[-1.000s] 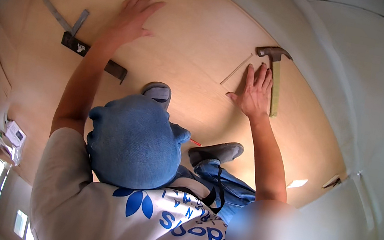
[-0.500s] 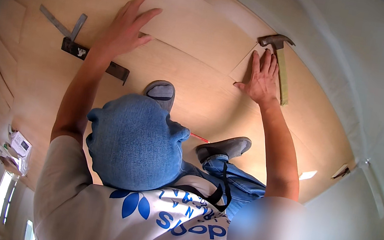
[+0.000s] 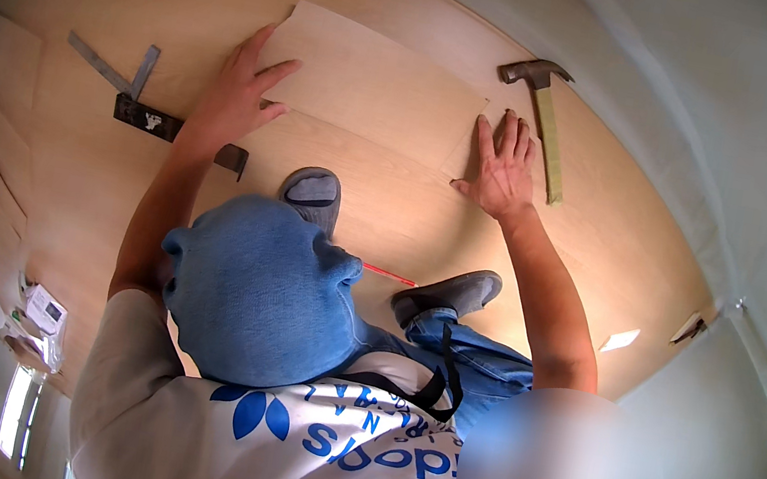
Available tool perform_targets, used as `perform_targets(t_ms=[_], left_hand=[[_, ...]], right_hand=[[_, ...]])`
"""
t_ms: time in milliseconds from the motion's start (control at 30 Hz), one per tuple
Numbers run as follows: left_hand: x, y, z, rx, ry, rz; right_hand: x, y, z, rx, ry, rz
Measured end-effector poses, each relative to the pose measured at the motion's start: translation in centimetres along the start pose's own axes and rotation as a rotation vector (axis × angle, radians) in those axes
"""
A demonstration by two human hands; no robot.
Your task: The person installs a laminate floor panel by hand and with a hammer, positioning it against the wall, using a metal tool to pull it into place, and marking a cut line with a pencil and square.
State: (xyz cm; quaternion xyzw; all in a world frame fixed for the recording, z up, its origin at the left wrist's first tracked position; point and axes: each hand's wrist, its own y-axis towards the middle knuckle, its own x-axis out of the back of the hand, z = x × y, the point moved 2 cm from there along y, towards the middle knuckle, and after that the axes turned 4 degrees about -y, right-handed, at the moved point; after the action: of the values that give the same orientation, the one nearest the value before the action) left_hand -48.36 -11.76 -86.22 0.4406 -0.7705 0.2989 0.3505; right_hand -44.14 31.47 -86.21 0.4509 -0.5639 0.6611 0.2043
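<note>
The board (image 3: 376, 86) lies nearer the person than half a second ago, its left end most plainly, and the left hand (image 3: 237, 96) is nearer with it, which suggests the board is loose. Both hands are open: the left spreads its fingers at the board's left end, the right hand (image 3: 503, 180) rests just beside the right end, left of the hammer (image 3: 546, 130). Between them on the pale wooden floor (image 3: 389, 205), the board looks thin, smooth and tan, its edges faint.
</note>
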Motion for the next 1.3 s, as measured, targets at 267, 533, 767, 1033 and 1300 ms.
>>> perform_targets(t_ms=[267,533,767,1033,1300], left_hand=[[0.0,0.3,0.1,-0.034,0.039,-0.036],[0.2,-0.4,-0.5,0.015,0.045,-0.026],[0.3,-0.6,-0.6,0.03,0.038,-0.025],[0.4,-0.7,-0.6,0.017,0.057,-0.03],[0.4,-0.8,-0.4,0.026,0.078,-0.03]], right_hand=[[-0.7,1.1,1.3,-0.004,0.119,-0.153],[-1.4,1.7,1.8,0.056,0.149,-0.207],[-1.4,1.7,1.9,0.07,0.152,-0.192],[-1.5,1.7,1.9,0.074,0.15,-0.197],[-1.2,1.8,2.3,0.074,0.142,-0.18]])
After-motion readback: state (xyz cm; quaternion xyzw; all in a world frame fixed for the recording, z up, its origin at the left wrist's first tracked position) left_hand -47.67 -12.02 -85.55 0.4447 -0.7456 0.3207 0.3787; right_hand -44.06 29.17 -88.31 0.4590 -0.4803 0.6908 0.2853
